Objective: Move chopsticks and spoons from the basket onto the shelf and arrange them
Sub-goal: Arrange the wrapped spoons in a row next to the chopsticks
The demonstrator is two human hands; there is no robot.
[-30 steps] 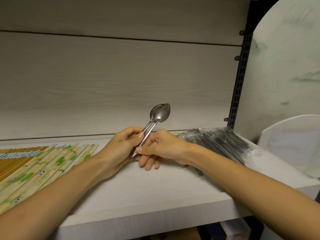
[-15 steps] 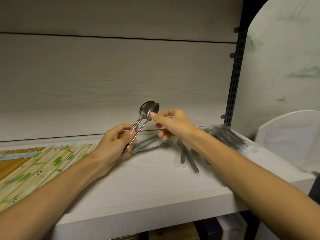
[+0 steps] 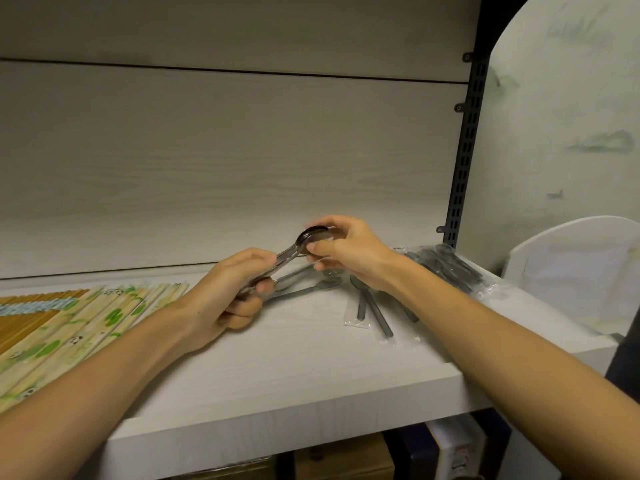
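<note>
above shelf (image 3: 277, 358), both hands' grip spans stacked spoons (image 3: 294, 249) end to end.

Two bare forearms — no sleeves (nor rings) — short plain fingernails

The shelf (image 3: 294, 368) is seen in pale grey-white with a fine wood-grain pattern. The chopstick wrappers (image 3: 79, 327) are printed in cream with green leaves and small black-and-white pandas; beside them, plain ochre-yellow chopsticks (image 3: 24, 318) crossed by a light blue band are seen. The spoons (image 3: 304, 242) are shown in shiny silver-grey. The upright rail (image 3: 465, 150) is coloured black.
</note>
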